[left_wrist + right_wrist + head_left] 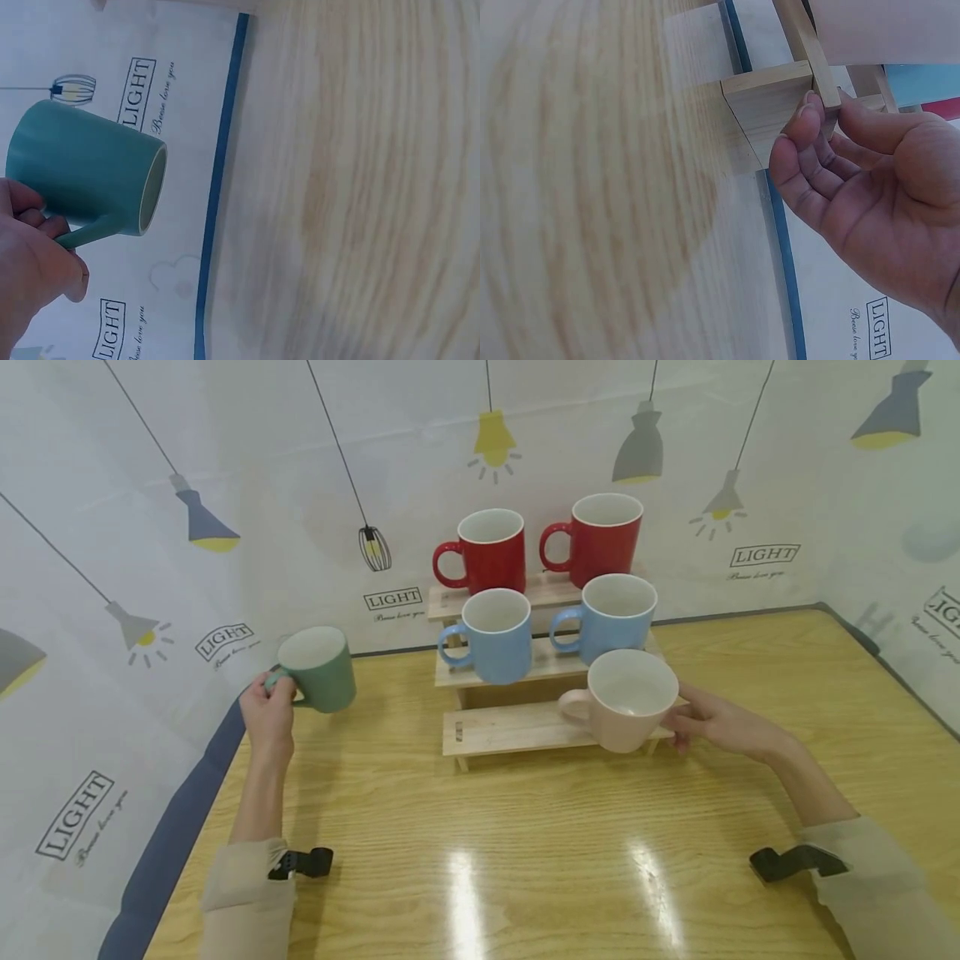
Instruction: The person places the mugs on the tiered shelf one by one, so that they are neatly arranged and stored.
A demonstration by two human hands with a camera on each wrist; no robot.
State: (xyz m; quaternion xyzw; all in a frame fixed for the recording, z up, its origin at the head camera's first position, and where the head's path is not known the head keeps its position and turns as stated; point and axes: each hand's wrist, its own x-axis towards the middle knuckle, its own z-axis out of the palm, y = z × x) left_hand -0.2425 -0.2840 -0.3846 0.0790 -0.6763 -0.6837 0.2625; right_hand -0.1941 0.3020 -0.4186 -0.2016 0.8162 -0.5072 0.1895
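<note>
A green mug is held by its handle in my left hand, raised at the left of the table. In the left wrist view the fingers curl around that handle, and the mug appears lying sideways. My right hand is at the right end of a three-step wooden rack. The right wrist view shows its thumb and fingers pinching the end of the lowest board. A pale pink mug stands on that lowest step, beside the right hand.
Two light blue mugs stand on the middle step, and two red mugs on the top one. All their handles point left. Behind the wooden table hangs a white cloth printed with lamps; it also runs along both sides.
</note>
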